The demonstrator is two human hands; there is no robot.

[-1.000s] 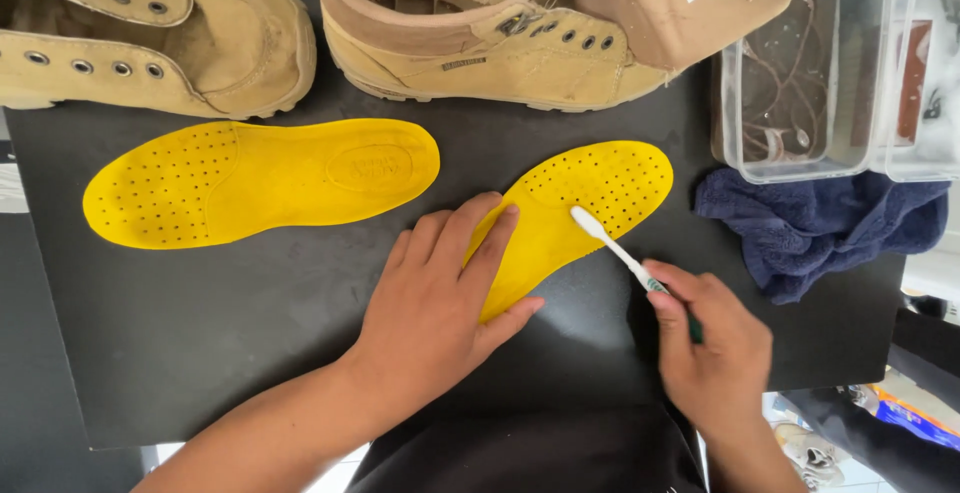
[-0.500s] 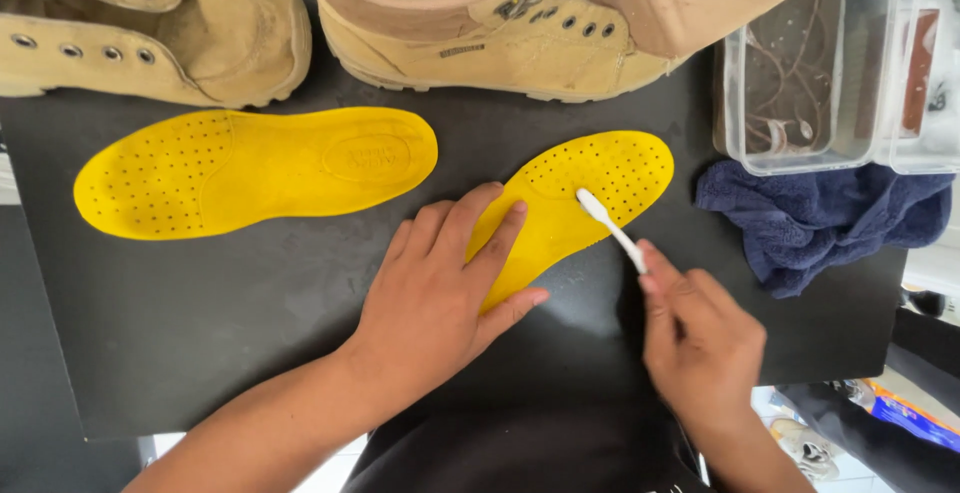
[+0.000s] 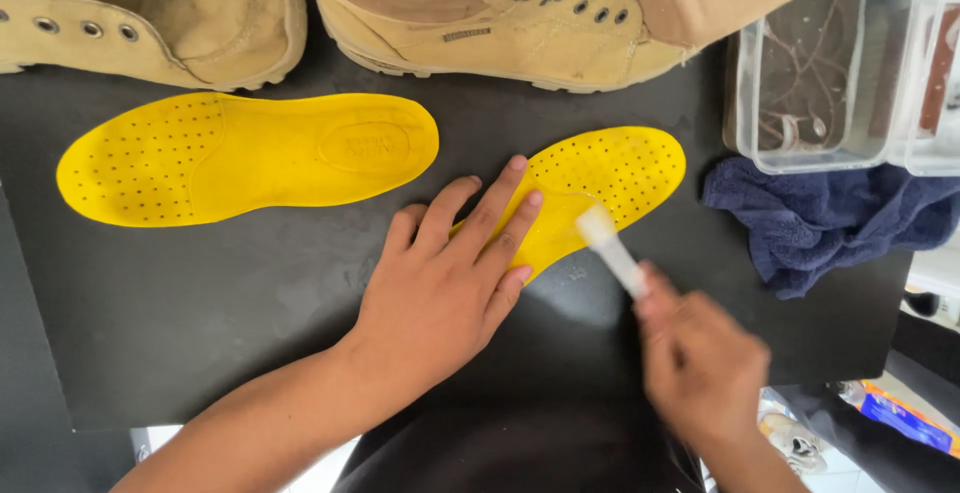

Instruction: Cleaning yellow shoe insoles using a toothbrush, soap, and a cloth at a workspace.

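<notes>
Toothbrush (image 3: 612, 246) slid down the insole (image 3: 600, 188); clear container (image 3: 815, 73) holds laces.

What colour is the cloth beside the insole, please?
Dark navy blue cloth, seen in the head view.

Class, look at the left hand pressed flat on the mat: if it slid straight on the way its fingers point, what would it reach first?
The left hand points up and right along the insole under it; past that toe, probably the tan boot.
</notes>
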